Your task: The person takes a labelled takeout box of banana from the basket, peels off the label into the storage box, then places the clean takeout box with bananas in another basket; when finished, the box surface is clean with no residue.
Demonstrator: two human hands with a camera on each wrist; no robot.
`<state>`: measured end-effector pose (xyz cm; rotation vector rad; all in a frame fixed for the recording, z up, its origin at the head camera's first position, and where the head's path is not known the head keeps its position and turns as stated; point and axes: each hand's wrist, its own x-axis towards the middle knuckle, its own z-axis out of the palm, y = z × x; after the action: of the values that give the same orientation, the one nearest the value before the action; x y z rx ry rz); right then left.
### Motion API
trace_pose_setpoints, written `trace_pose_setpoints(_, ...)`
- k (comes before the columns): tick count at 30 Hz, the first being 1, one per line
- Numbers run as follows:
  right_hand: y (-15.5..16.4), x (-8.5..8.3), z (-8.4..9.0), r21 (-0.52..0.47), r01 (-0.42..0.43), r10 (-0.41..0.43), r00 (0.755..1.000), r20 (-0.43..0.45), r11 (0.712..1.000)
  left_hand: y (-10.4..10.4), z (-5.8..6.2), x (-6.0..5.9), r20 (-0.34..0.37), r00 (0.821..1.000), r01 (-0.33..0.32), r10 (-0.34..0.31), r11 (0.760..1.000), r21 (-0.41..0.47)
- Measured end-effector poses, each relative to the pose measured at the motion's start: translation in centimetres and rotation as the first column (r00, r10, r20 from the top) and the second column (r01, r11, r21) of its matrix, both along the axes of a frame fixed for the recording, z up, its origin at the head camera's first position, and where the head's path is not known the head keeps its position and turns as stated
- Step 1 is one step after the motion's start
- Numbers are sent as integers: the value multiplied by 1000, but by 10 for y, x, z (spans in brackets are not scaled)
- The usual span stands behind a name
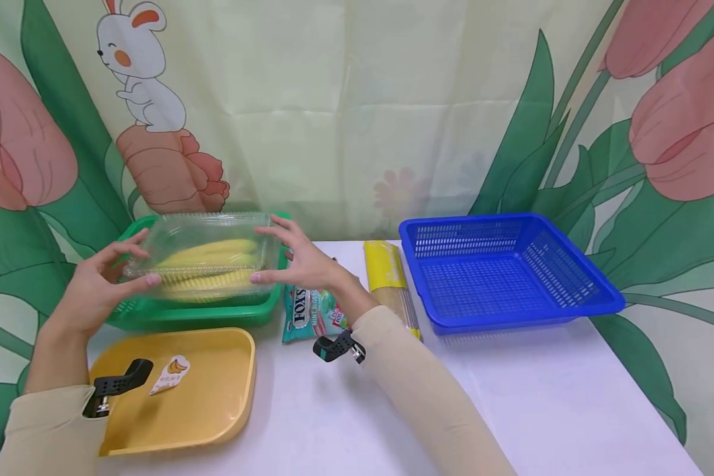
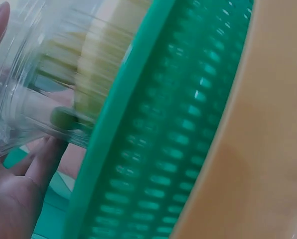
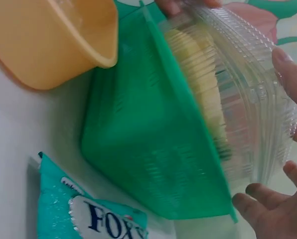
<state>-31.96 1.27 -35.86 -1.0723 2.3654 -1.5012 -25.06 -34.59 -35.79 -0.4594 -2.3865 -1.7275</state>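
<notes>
A clear plastic clamshell box (image 1: 205,228) with yellow bananas (image 1: 214,261) inside is held between both hands. It sits tilted at the green basket (image 1: 196,320), partly above its rim. My left hand (image 1: 98,281) grips the box's left end, thumb on the near side and fingers behind. At the opposite end, my right hand (image 1: 302,259) holds the box between thumb and spread fingers. In the right wrist view, the fingertips touch the ridged clear plastic (image 3: 258,94). How deep the box reaches into the basket cannot be told.
A yellow tray (image 1: 214,396) bearing a card with a banana picture (image 1: 172,375) stands in front of the green basket. Right of the basket lie a teal FOX'S bag (image 1: 302,317) and a yellow-topped pack of spaghetti (image 1: 387,268). A blue basket (image 1: 512,318) stands farther right.
</notes>
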Motion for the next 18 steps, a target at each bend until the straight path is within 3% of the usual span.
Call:
trace_pose_setpoints(11, -3, -3, -10, 133, 41, -37, 999, -31, 990, -7, -12, -10, 36, 997, -55, 63, 980, -192)
trace_pose_setpoints(18, -6, -1, -17, 153, 88, -88, 996, -6, 984, -10, -12, -8, 27, 998, -41, 48, 972, -230)
